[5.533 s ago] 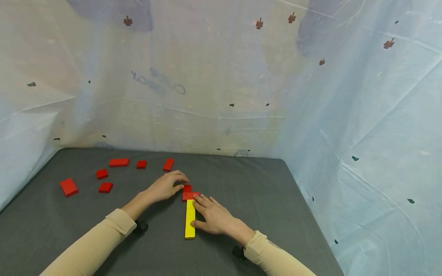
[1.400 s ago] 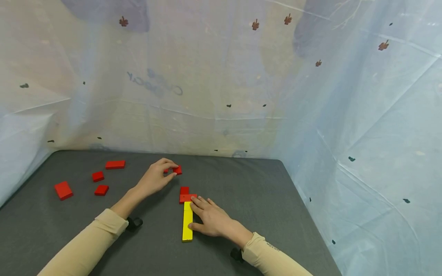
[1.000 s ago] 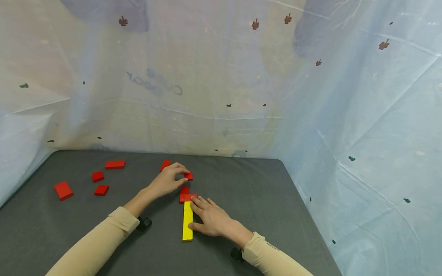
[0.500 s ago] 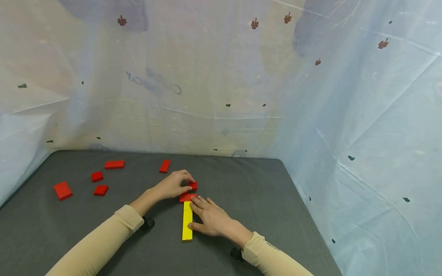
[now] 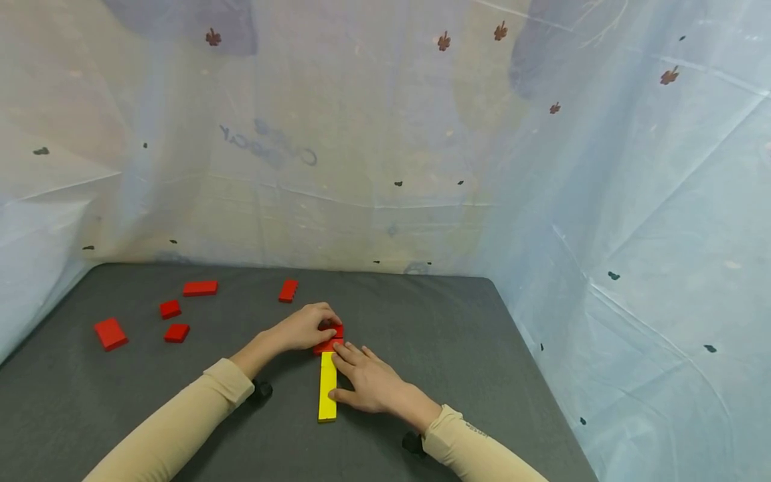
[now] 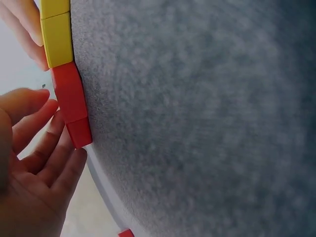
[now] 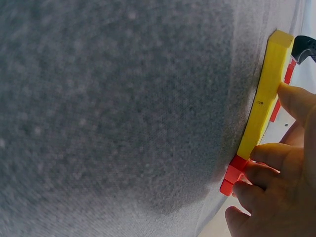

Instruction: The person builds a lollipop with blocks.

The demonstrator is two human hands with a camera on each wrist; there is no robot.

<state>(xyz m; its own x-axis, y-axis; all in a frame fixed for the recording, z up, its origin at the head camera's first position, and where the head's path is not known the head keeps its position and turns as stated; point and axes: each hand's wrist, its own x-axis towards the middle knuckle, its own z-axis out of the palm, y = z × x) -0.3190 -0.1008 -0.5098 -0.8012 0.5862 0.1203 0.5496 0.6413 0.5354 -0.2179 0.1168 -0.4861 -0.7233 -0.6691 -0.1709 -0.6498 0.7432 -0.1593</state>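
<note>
My left hand (image 5: 307, 327) pinches a small red block (image 5: 339, 330) at the far side of a crosswise red block (image 5: 325, 347), at its right end. Another small red block beside it is hidden by the left hand. The crosswise block adjoins the far end of a yellow strip (image 5: 327, 395), with a seam near that end. My right hand (image 5: 370, 383) lies spread, its fingertips touching the crosswise block and its thumb on the yellow strip. In the left wrist view, the left fingers surround the red end of the row; the right wrist view shows the thumb against the yellow strip (image 7: 264, 94).
Several loose red blocks lie on the dark grey table (image 5: 434, 348): a large one (image 5: 111, 333) at far left, two small ones (image 5: 170, 308), a long one (image 5: 200, 288) at the back and a notched one (image 5: 288, 290). Pale plastic sheeting (image 5: 361, 134) hangs behind.
My left hand left one small red block by the row, took another from the back, and carried it right and nearer to the crosswise block. My right hand stayed in place.
</note>
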